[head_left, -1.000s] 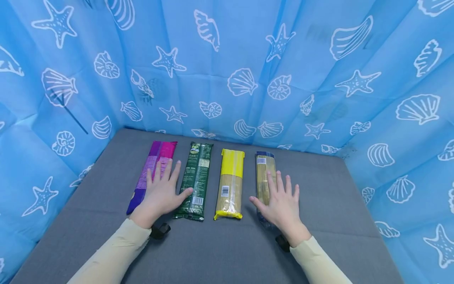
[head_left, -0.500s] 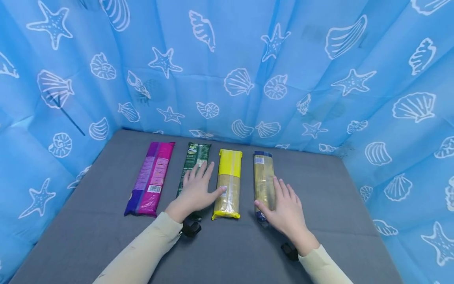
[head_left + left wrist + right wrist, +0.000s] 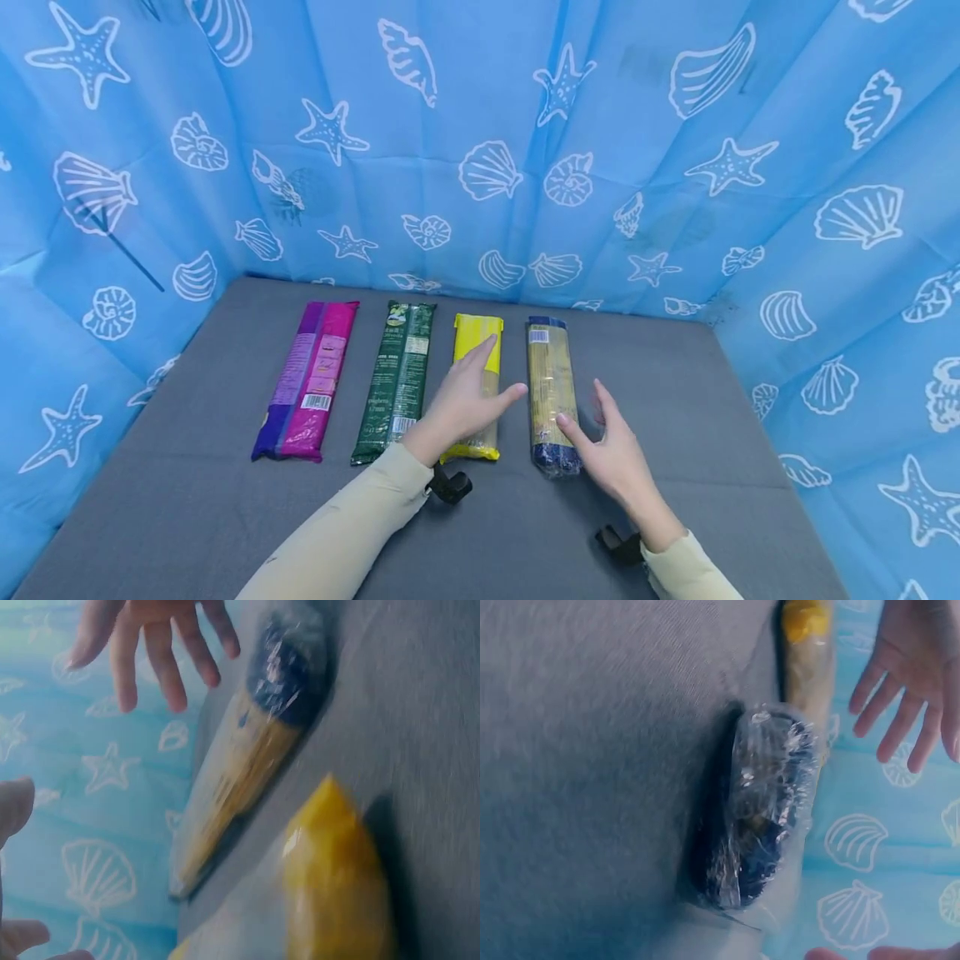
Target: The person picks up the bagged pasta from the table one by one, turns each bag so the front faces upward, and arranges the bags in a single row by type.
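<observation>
Left hand: the left hand (image 3: pixel 467 398) hovers spread and flat over the yellow noodle packet (image 3: pixel 474 333), lower centre of the head view; whether it touches the wrap I cannot tell.
Right hand: the right hand (image 3: pixel 613 454) is relaxed and spread, thumb at the near end of the blue-capped spaghetti packet (image 3: pixel 549 379), just right of centre; it grips nothing.
Row: the magenta packet (image 3: pixel 307 379) and dark green packet (image 3: pixel 397 367) lie parallel to the left on the grey table (image 3: pixel 187 500).
Doing it well: probably best to take a packet at mid-length with a flat, wide hold; brittle strands may snap if lifted by one end.
Care: slippery film; keep neighbours undisturbed.
</observation>
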Motion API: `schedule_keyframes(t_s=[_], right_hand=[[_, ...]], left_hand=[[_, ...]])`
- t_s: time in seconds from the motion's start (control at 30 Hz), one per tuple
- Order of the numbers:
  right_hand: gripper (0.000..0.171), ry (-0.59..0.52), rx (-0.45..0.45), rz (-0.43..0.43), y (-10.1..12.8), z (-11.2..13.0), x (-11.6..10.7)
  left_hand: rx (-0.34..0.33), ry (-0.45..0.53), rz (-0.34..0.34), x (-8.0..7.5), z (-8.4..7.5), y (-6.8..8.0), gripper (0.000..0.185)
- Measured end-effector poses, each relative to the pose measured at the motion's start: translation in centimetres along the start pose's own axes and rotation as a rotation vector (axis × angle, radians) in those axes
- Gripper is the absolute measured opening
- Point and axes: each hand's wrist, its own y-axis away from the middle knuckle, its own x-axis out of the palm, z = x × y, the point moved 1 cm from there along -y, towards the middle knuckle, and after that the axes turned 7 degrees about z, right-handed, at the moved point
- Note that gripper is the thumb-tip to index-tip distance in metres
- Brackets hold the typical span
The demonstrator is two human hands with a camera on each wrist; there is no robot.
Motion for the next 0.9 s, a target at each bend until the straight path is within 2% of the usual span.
schedule_keyframes(t_s=[0.13,0.37,0.5,0.73,0.9], right_hand=[[0.088,-0.156,0.059,0.034,0.1,-0.3,-0.3],[0.089,-0.302,0.138,0.084,0.0,-0.4,-0.3],[0.089,-0.371,0.178,0.106,-0.2,-0.5,0.1],[0.085,-0.363,0.178,0.114,-0.5,-0.7,0.7],[0.081,-0.401,0.182,0.124,-0.7,-1.0,0.8]], left_hand=[[-0.018,0.12,0.016,1.0,-0.6,-0.4,0.096],[-0.077,0.325,0.081,2.6,-1.2,-0.9,0.089],[-0.094,0.351,0.117,3.7,-1.6,-1.4,0.086],[-0.081,0.293,0.149,4.9,-1.9,-2.5,0.082],[-0.1,0.348,0.19,5.9,-1.8,-3.0,0.074]])
